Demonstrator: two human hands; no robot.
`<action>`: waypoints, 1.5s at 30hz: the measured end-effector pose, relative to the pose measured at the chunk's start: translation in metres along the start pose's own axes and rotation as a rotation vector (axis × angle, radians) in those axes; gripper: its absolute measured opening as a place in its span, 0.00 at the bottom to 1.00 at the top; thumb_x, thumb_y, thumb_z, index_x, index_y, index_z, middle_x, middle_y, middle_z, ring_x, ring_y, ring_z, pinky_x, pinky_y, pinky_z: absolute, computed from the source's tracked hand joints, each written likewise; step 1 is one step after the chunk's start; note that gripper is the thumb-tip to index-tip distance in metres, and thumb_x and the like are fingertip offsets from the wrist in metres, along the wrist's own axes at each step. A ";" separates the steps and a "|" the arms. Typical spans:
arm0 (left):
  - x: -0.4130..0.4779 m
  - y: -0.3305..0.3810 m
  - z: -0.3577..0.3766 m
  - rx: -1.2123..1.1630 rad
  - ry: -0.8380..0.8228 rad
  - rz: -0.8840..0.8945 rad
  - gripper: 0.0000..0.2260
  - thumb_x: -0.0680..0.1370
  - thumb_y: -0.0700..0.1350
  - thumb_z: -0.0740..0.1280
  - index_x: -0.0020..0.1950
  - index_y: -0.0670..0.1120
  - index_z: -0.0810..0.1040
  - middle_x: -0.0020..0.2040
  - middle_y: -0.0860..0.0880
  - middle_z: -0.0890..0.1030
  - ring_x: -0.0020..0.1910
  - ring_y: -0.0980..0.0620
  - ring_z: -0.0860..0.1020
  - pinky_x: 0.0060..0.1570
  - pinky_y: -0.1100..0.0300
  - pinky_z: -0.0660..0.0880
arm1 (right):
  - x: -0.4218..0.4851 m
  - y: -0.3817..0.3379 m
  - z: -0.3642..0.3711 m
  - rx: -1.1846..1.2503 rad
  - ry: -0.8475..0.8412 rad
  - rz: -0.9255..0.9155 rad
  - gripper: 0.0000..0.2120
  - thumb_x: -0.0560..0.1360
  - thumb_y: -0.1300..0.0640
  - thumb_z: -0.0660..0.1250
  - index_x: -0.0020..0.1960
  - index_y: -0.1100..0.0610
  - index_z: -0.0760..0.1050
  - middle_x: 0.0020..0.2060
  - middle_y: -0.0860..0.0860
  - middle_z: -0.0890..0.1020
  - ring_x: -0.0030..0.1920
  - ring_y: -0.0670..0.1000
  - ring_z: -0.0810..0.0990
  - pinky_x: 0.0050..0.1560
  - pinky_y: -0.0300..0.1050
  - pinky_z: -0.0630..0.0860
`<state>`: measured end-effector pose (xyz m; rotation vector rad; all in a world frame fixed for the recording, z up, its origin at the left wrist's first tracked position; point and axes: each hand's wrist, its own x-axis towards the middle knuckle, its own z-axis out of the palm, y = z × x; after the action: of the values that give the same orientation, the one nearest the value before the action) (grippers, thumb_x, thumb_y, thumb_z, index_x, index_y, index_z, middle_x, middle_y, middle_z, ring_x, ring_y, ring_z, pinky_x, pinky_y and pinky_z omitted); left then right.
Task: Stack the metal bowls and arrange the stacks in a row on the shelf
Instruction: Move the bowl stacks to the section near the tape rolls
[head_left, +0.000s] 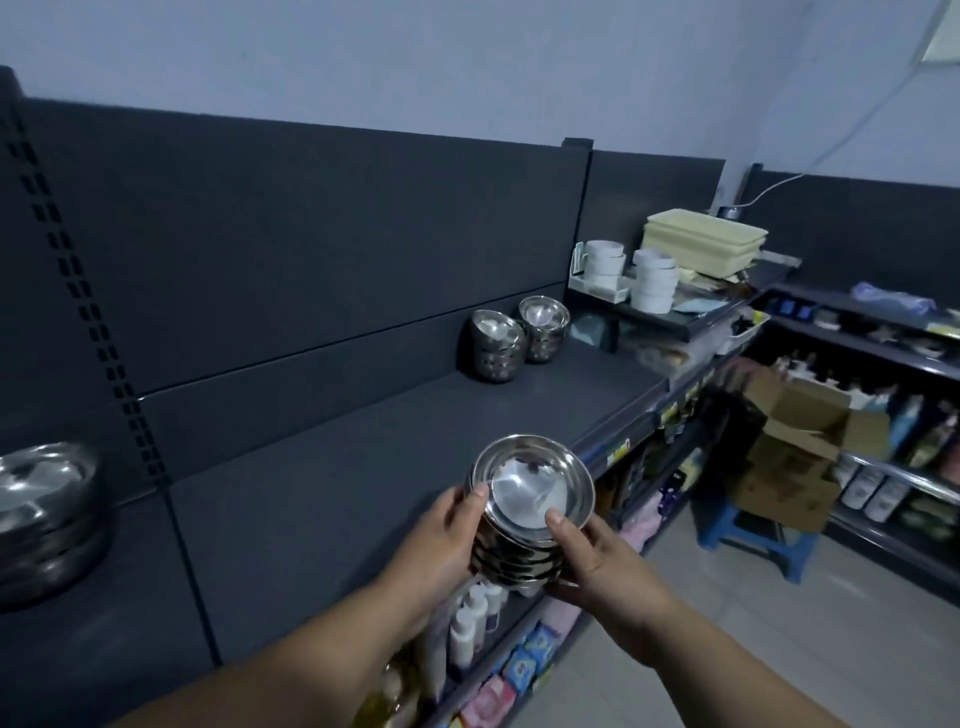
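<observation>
A stack of several shiny metal bowls (530, 493) is held in the air over the front edge of the dark shelf (322, 493). My left hand (441, 540) grips its left side with the thumb on the top rim. My right hand (602, 566) holds its right side and bottom, thumb on the rim. Two more bowl stacks stand side by side at the shelf's far back: a tilted one (496, 345) and an upright one (544, 327). Another stack (47, 514) sits at the left edge of view.
White round containers (652, 280) and cream trays (701, 241) sit on a raised shelf beyond the far stacks. Bottles and packets fill the lower shelves (478, 629). A cardboard box (795, 457) rests on a blue stool (753, 540) in the aisle to the right.
</observation>
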<state>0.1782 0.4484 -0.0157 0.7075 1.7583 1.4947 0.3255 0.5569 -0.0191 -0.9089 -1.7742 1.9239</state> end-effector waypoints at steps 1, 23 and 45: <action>0.019 0.007 -0.007 0.006 -0.009 0.016 0.15 0.78 0.62 0.59 0.54 0.55 0.77 0.50 0.56 0.84 0.50 0.57 0.82 0.56 0.52 0.79 | 0.017 -0.008 0.003 0.009 0.008 0.003 0.31 0.64 0.35 0.70 0.63 0.48 0.74 0.56 0.50 0.84 0.56 0.50 0.84 0.58 0.52 0.80; 0.323 0.049 0.087 -0.223 -0.038 -0.074 0.17 0.79 0.56 0.63 0.67 0.57 0.71 0.61 0.54 0.81 0.60 0.55 0.79 0.54 0.61 0.75 | 0.312 -0.071 -0.149 0.058 0.035 0.039 0.16 0.77 0.46 0.67 0.62 0.50 0.77 0.52 0.49 0.86 0.53 0.49 0.85 0.56 0.47 0.80; 0.439 0.065 0.188 -0.268 0.393 -0.122 0.16 0.78 0.49 0.67 0.66 0.54 0.72 0.59 0.55 0.80 0.55 0.60 0.79 0.48 0.64 0.75 | 0.471 -0.080 -0.253 0.098 -0.195 0.139 0.17 0.75 0.47 0.70 0.63 0.47 0.76 0.52 0.49 0.86 0.54 0.51 0.85 0.60 0.54 0.79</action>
<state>0.0646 0.9160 -0.0394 0.1734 1.7908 1.8294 0.1425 1.0648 -0.0390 -0.8567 -1.7425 2.2352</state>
